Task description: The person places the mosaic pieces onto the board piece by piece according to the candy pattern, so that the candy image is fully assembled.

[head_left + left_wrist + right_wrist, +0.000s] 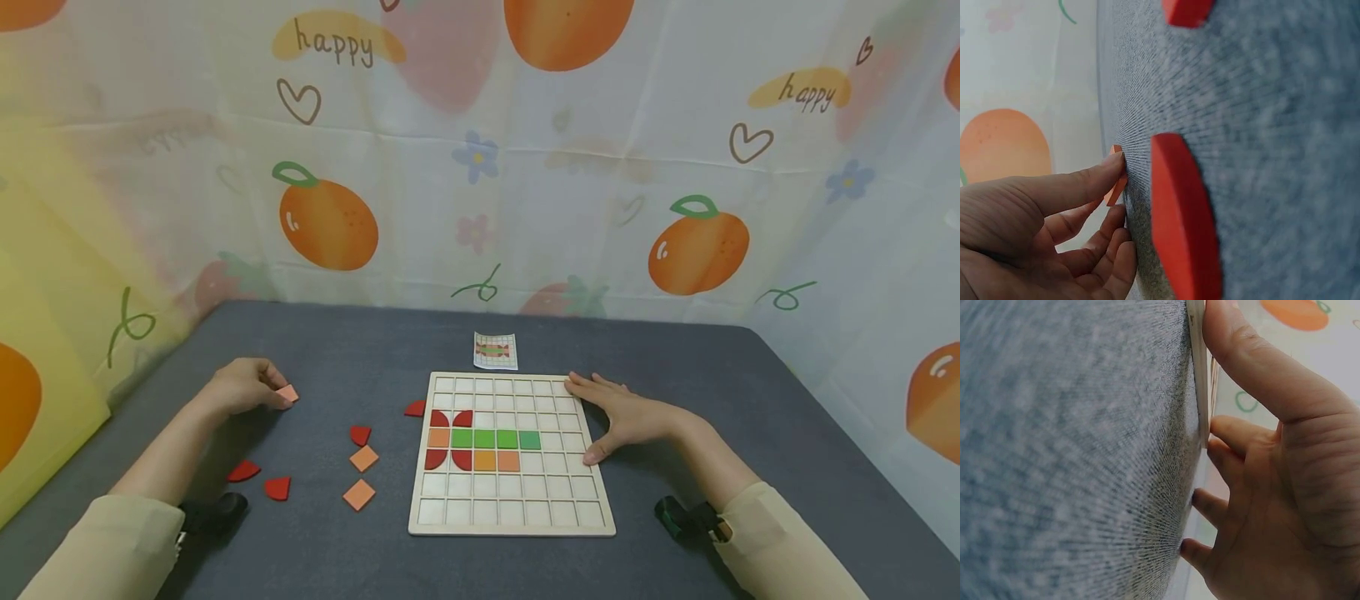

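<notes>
My left hand [243, 387] pinches a small orange square tile [288, 392] between thumb and fingertips, low over the left of the table; the left wrist view shows the tile [1114, 195] partly hidden by the thumb. My right hand [630, 419] rests spread on the right edge of a white gridded board [517, 518]. In the right wrist view, its thumb and a finger touch the board's edge [1200, 375]. Set in the grid are red quarter-round tiles [435, 459], a row of green tiles [485, 439], a teal tile [529, 440], and orange-toned tiles [508, 461].
Loose red pieces lie left of the board, including one [415, 408] by its edge, one [360, 435] farther left, and two [243, 472] near my left wrist. Two orange squares [359, 495] lie between. A printed pattern card [495, 351] lies behind the board.
</notes>
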`<move>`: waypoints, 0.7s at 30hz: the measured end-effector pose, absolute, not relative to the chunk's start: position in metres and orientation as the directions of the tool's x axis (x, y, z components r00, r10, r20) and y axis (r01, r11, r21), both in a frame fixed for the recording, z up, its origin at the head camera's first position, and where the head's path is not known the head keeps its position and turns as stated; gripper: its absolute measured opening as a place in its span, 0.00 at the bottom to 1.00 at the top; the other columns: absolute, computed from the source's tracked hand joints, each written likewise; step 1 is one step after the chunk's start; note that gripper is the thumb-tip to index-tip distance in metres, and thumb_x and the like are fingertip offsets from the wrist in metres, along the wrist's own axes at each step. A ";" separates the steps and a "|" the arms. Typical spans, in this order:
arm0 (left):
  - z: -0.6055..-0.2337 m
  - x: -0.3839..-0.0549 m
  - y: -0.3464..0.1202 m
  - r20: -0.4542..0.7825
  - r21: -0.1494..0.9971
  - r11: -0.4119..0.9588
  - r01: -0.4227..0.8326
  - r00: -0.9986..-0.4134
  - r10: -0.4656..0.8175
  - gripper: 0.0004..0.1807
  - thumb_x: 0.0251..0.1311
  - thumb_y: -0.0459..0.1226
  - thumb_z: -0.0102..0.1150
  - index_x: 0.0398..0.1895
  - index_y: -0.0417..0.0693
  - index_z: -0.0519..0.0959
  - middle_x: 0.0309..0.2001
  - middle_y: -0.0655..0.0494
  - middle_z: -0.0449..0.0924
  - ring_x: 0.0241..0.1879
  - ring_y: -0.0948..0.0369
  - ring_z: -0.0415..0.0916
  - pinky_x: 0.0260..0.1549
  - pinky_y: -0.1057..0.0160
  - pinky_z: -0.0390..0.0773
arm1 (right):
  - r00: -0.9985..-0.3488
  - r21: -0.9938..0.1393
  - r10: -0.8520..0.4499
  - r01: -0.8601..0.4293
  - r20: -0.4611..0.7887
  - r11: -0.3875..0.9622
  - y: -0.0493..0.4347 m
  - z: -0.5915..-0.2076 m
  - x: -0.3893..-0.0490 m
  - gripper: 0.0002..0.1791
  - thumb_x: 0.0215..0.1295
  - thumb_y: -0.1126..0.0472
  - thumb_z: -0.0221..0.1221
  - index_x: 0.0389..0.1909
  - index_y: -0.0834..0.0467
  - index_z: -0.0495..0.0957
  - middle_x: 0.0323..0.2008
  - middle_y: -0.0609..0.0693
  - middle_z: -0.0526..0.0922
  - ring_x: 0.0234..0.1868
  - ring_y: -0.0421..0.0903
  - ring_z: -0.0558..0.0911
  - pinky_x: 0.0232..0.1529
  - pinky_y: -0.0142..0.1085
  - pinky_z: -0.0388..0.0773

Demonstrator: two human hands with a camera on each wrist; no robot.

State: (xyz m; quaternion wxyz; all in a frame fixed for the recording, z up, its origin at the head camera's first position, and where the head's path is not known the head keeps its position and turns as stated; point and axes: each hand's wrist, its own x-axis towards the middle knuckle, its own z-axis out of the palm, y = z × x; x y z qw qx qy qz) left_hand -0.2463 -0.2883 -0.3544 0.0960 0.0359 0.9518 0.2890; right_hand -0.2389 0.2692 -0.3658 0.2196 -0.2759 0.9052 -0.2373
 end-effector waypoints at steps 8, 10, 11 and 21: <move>-0.353 -0.244 -0.283 -0.121 0.549 0.836 0.008 -0.989 0.088 0.17 0.48 0.39 0.74 0.37 0.37 0.81 0.32 0.51 0.82 0.34 0.55 0.72 0.30 0.63 0.70 | -0.755 -0.554 -0.600 -0.390 -0.265 0.736 0.269 -0.366 -0.239 0.67 0.48 0.40 0.73 0.79 0.55 0.42 0.81 0.59 0.37 0.79 0.68 0.31 0.69 0.74 0.30; -0.352 -0.244 -0.282 -0.123 0.550 0.835 0.001 -0.989 0.083 0.17 0.49 0.39 0.72 0.38 0.37 0.81 0.32 0.51 0.82 0.33 0.57 0.73 0.29 0.63 0.71 | -0.755 -0.553 -0.600 -0.391 -0.265 0.736 0.269 -0.366 -0.239 0.67 0.48 0.40 0.73 0.79 0.55 0.42 0.81 0.58 0.38 0.79 0.68 0.31 0.69 0.74 0.30; -0.351 -0.243 -0.281 -0.122 0.552 0.834 0.000 -0.989 0.080 0.16 0.51 0.38 0.71 0.39 0.37 0.81 0.32 0.51 0.83 0.33 0.58 0.73 0.29 0.63 0.71 | -0.756 -0.552 -0.598 -0.389 -0.266 0.737 0.269 -0.366 -0.239 0.66 0.48 0.40 0.73 0.79 0.55 0.42 0.81 0.58 0.37 0.79 0.68 0.31 0.69 0.74 0.30; -0.350 -0.243 -0.260 0.012 0.585 0.809 0.064 -0.997 0.071 0.16 0.60 0.37 0.60 0.47 0.36 0.80 0.36 0.44 0.86 0.32 0.61 0.79 0.31 0.64 0.73 | -0.749 -0.548 -0.608 -0.402 -0.265 0.734 0.269 -0.366 -0.239 0.66 0.48 0.40 0.73 0.79 0.57 0.42 0.80 0.60 0.37 0.79 0.69 0.32 0.69 0.74 0.31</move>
